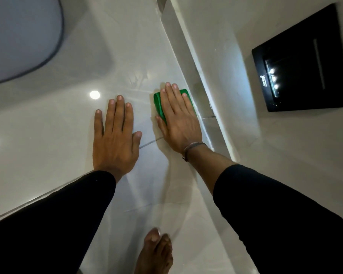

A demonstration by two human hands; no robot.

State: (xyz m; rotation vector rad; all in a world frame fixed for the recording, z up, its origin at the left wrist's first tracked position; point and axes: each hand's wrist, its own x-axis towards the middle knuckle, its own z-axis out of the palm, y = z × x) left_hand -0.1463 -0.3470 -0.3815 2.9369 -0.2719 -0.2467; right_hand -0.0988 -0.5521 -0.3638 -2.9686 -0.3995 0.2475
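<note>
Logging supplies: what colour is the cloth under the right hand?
Bright green; the cloth shows best in the head view.

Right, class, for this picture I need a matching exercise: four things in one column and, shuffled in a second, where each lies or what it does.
Column one:
1. left hand
2. right hand
3. green cloth
4. black panel

Column two:
A. mounted on the wall
B. flat on the bare glossy tile
C. lying under the right hand
D. pressing down on the cloth

Pairs: 1-B, 2-D, 3-C, 4-A.
</note>
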